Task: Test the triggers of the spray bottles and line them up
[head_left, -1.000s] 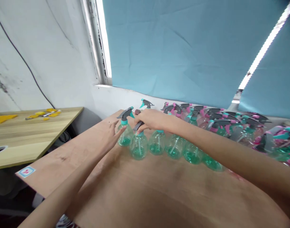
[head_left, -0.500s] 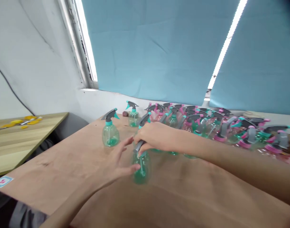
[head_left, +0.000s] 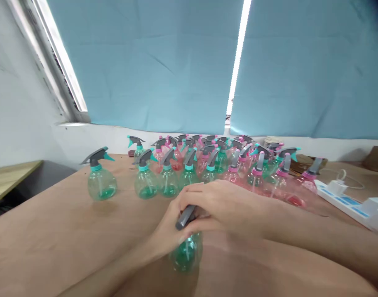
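A green see-through spray bottle [head_left: 186,252] with a grey trigger head is upright in front of me, green liquid inside. My right hand [head_left: 207,202] is closed over its spray head from above, the grey lever showing between thumb and fingers. From the left, my left hand [head_left: 168,225] wraps round the bottle's upper part; its fingers are partly hidden behind the right hand. Just beyond my hands stands a row of similar green spray bottles [head_left: 146,183]. One more green bottle [head_left: 102,183] stands apart at the left.
Pink spray bottles [head_left: 233,175] crowd the back right among green ones. A white power strip [head_left: 343,200] with plugged-in chargers lies at the right, cardboard [head_left: 376,159] behind it. A wooden table [head_left: 12,177] is at far left, and blue curtains [head_left: 151,62] hang behind.
My left hand has closed in on the bottle that my right hand holds, and the two hands now overlap. The view has swung right, bringing the power strip into sight.
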`<move>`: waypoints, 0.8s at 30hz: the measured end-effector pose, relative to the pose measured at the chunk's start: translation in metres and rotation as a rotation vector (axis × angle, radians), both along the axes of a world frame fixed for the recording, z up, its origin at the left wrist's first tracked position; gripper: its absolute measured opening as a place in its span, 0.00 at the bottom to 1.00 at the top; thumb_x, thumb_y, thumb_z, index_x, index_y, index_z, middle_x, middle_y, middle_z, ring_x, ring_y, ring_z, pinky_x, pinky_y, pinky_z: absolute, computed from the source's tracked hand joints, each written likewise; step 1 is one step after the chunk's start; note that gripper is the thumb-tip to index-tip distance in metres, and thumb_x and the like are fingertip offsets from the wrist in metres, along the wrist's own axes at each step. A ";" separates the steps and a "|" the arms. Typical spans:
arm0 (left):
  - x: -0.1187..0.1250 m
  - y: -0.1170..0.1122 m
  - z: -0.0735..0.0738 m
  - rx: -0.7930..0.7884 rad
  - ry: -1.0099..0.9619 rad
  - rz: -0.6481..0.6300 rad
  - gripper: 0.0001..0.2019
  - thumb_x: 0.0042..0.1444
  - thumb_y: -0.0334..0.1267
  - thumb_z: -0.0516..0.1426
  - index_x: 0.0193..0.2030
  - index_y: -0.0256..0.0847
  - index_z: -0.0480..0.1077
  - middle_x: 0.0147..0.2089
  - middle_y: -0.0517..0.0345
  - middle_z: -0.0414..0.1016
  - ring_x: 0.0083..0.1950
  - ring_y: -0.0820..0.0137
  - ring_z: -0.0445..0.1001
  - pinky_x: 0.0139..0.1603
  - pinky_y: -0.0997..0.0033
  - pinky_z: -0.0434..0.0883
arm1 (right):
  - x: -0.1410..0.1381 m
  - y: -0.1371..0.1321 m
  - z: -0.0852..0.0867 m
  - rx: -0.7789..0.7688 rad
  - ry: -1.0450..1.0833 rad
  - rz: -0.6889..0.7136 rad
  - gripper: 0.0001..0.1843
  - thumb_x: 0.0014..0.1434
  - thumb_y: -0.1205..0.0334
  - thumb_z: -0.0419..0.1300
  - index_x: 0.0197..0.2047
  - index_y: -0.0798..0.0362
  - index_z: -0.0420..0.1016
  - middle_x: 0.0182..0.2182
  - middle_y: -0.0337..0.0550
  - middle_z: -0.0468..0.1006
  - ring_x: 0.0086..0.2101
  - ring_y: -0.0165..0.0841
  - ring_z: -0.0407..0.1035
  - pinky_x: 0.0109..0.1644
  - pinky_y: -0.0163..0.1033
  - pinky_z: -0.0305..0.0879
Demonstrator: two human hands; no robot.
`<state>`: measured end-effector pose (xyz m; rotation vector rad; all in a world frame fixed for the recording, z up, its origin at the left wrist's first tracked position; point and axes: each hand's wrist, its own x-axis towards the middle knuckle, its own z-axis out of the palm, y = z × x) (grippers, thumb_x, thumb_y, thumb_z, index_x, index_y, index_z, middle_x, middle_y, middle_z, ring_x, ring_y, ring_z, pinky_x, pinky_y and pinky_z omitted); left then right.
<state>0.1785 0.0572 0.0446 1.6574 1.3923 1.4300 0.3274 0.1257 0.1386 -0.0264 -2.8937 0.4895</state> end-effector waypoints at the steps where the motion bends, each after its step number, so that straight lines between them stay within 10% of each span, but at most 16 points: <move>1: 0.006 0.001 0.001 -0.002 -0.002 -0.016 0.17 0.48 0.39 0.62 0.46 0.44 0.71 0.45 0.57 0.76 0.48 0.58 0.75 0.48 0.60 0.74 | 0.011 0.004 -0.001 -0.023 0.056 -0.011 0.11 0.62 0.52 0.60 0.42 0.49 0.76 0.41 0.38 0.80 0.38 0.32 0.74 0.39 0.34 0.66; 6: 0.023 0.008 0.003 -0.025 0.035 -0.024 0.19 0.52 0.27 0.53 0.51 0.44 0.68 0.45 0.57 0.75 0.46 0.64 0.75 0.49 0.63 0.71 | 0.068 0.037 -0.020 0.031 0.398 -0.329 0.14 0.65 0.53 0.56 0.49 0.49 0.75 0.40 0.40 0.80 0.25 0.27 0.70 0.34 0.35 0.68; 11: 0.024 0.023 0.004 -0.035 0.042 -0.043 0.19 0.51 0.26 0.50 0.48 0.43 0.68 0.49 0.57 0.72 0.51 0.65 0.72 0.56 0.62 0.65 | 0.108 0.069 -0.086 -0.044 0.389 -0.585 0.13 0.66 0.55 0.52 0.46 0.47 0.76 0.39 0.43 0.80 0.35 0.34 0.75 0.34 0.37 0.72; 17: 0.017 0.049 0.002 -0.055 0.080 0.014 0.19 0.52 0.28 0.50 0.50 0.45 0.68 0.47 0.58 0.73 0.48 0.65 0.73 0.47 0.66 0.67 | 0.108 0.080 -0.174 -0.003 0.187 -0.563 0.17 0.65 0.51 0.54 0.50 0.49 0.75 0.52 0.49 0.75 0.52 0.42 0.70 0.55 0.49 0.68; 24: 0.018 0.062 0.004 -0.076 0.118 0.072 0.20 0.50 0.31 0.51 0.50 0.44 0.71 0.39 0.59 0.74 0.39 0.66 0.73 0.44 0.66 0.68 | 0.097 0.093 -0.203 -0.058 0.084 -0.534 0.28 0.64 0.44 0.52 0.60 0.51 0.69 0.62 0.50 0.65 0.62 0.46 0.57 0.65 0.56 0.54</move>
